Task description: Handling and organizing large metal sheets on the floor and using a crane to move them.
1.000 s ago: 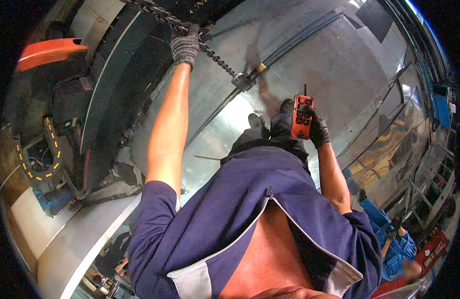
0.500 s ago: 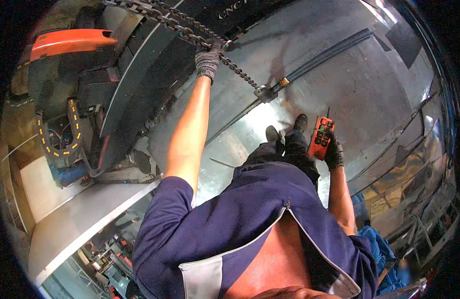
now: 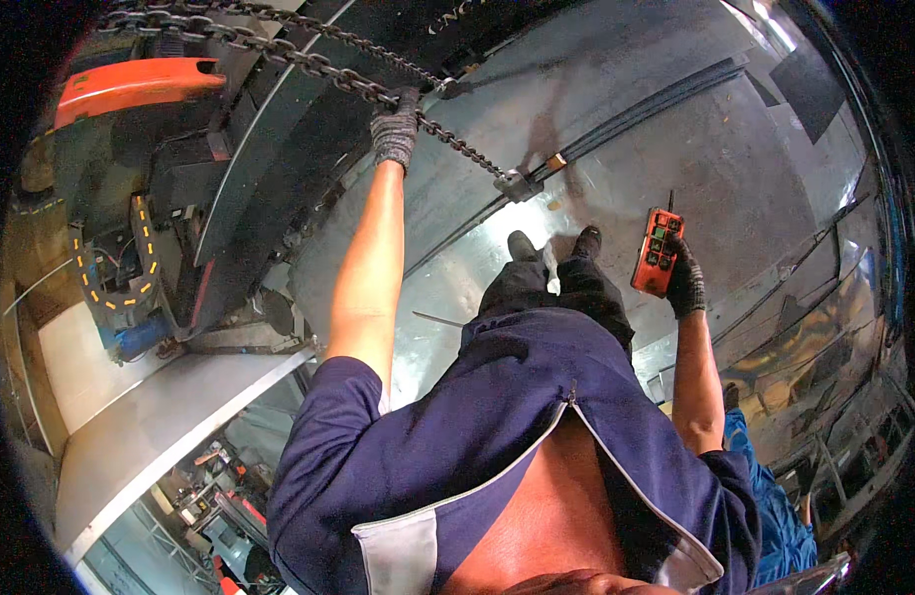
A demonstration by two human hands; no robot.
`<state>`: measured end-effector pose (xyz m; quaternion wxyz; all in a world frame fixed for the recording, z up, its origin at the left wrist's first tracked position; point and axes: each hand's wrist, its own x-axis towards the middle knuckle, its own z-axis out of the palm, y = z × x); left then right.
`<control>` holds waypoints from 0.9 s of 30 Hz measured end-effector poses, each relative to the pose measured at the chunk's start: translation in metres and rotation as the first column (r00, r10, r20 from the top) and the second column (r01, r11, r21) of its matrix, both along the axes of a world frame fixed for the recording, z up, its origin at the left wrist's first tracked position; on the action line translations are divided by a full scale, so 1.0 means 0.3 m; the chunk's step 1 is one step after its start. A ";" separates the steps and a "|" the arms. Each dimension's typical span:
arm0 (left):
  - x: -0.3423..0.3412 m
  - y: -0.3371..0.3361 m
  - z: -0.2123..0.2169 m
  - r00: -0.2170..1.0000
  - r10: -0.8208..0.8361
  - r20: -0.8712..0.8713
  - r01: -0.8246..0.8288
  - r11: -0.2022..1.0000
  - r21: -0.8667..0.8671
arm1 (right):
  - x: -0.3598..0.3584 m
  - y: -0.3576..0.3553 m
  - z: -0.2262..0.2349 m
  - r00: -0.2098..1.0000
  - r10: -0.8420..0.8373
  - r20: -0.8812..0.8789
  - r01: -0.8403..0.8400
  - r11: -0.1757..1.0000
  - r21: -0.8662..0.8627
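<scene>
A dark steel chain runs from the upper left down toward the middle. My left hand, in a grey knitted glove, is closed around this chain with the arm stretched out. Its lower end meets a dark metal block at the edge of a large grey metal sheet. Out to the right, my right hand, also gloved, grips an orange radio remote control with black buttons and a short antenna. Whether a finger presses a button cannot be made out.
Long dark bars cross the sheet beyond the block. A dark machine with an orange cover and a cable carrier stands at left. A person in blue is at lower right. My shoes are below the block.
My left hand and the chain have shifted slightly left and down. My right hand has moved right with the remote, which has turned a little. The person in blue has changed position.
</scene>
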<state>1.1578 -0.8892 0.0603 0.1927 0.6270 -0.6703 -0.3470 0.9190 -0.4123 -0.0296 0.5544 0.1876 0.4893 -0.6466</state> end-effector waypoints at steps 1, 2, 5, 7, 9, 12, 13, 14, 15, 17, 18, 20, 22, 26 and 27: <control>0.009 -0.005 -0.003 1.000 -0.005 -0.007 0.005 1.000 -0.028 | 0.008 -0.012 0.006 0.999 -0.008 -0.036 0.007 0.999 -0.036; 0.019 -0.010 -0.006 1.000 -0.011 -0.013 0.010 0.998 -0.056 | 0.015 -0.025 0.010 0.999 -0.011 -0.038 0.010 0.999 -0.033; 0.051 -0.089 -0.060 0.999 -0.034 -0.029 0.032 0.997 -0.068 | 0.007 -0.064 -0.016 0.998 -0.068 0.009 0.069 0.997 -0.046; -0.032 -0.022 -0.039 0.999 -0.038 -0.031 0.039 0.999 0.021 | -0.003 -0.030 -0.034 0.995 -0.094 0.025 0.095 0.995 -0.025; -0.056 0.008 -0.006 0.994 -0.041 -0.102 0.042 0.999 0.015 | 0.030 -0.039 -0.040 0.991 -0.121 0.062 0.125 0.990 -0.066; -0.060 0.015 0.008 0.996 -0.087 -0.021 0.086 0.995 -0.041 | 0.103 -0.042 -0.051 0.990 -0.130 0.055 0.132 0.990 -0.048; -0.048 -0.023 -0.026 0.991 -0.101 -0.091 0.105 0.994 0.031 | 0.125 -0.053 -0.054 0.989 -0.137 0.057 0.140 0.989 -0.046; -0.036 -0.042 -0.037 0.990 -0.109 -0.090 0.113 0.993 0.033 | 0.146 -0.067 -0.059 0.990 -0.137 0.041 0.139 0.988 -0.074; -0.035 -0.043 -0.053 0.985 -0.128 -0.116 0.135 0.989 0.057 | 0.160 -0.071 -0.058 0.990 -0.136 0.023 0.137 0.986 -0.093; -0.031 -0.038 -0.087 0.985 -0.170 -0.007 0.170 0.985 0.022 | 0.196 -0.060 -0.050 0.988 -0.152 0.016 0.152 0.986 -0.072; -0.018 -0.056 -0.111 0.986 -0.169 -0.001 0.169 0.985 0.020 | 0.206 -0.072 -0.044 0.988 -0.152 0.011 0.152 0.985 -0.075; 0.007 -0.115 -0.146 0.953 -0.178 -0.243 0.143 0.978 -0.155 | 0.194 -0.090 -0.060 0.984 -0.156 0.082 0.163 0.983 -0.084; 0.019 -0.130 -0.159 0.981 -0.086 -0.172 0.078 0.995 -0.057 | 0.186 -0.080 -0.082 0.977 -0.172 0.125 0.183 0.979 -0.089; -0.030 -0.062 -0.149 0.983 -0.132 -0.126 0.129 0.991 -0.032 | 0.129 -0.056 -0.120 0.971 -0.174 0.167 0.191 0.977 -0.096; -0.003 -0.102 -0.147 0.955 -0.254 -0.155 0.264 0.964 0.045 | 0.112 -0.103 -0.120 0.966 -0.166 0.198 0.191 0.975 -0.112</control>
